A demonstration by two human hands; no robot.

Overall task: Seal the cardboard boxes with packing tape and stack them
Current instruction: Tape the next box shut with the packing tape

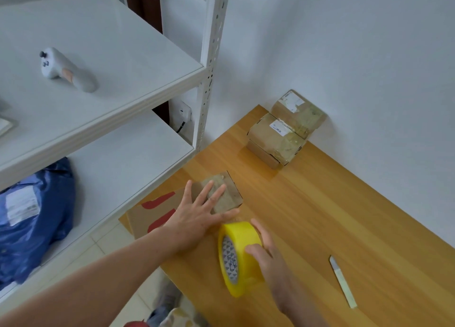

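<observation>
We count three boxes: our left hand (pixel 197 216) presses flat-fingered on one box (pixel 152 211) at the table (pixel 344 216) edge, our right hand (pixel 268 252) grips the one yellow tape roll (pixel 238 238) beside it, and two taped boxes (pixel 273 137) touch by the wall

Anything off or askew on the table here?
Two things. The front box by the wall sits skewed on the piece under it, with wrinkled tape and a partly torn label. A cutter, blade seemingly out, lies loose on the table, right of the right hand, which grips the tape roll.
</observation>
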